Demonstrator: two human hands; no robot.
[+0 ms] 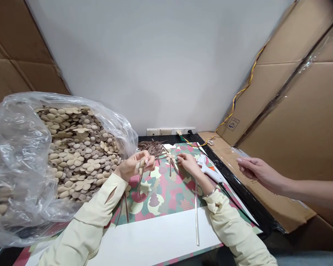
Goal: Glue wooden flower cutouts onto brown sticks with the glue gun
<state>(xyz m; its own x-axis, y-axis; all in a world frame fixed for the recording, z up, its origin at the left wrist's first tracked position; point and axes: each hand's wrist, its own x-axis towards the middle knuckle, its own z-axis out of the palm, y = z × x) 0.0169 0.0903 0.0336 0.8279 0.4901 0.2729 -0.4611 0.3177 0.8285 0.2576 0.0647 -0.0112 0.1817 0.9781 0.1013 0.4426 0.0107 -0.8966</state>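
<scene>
My left hand (135, 163) pinches a small beige fabric flower (141, 165), and thin brown stitched ribbons (140, 184) hang down from it. The fingers of my right hand (187, 163) are drawn together beside another beige flower (170, 159) with ribbon tails, which lies on the patterned board. Whether those fingertips hold anything is too small to tell. Just right of this hand, a white glue gun (208, 169) rests on its side. A long, pale, shiny stick (197, 218) lies below my right wrist. Behind both hands is a heap of brown ribbons (152, 148).
A clear plastic bag (19, 133) full of fabric flowers (83, 159) stands at left. Another person's hand (256, 170) reaches in from the right. Cardboard (299, 111) flanks the table, and a yellow cord (234, 98) runs to sockets (165, 132) at the wall.
</scene>
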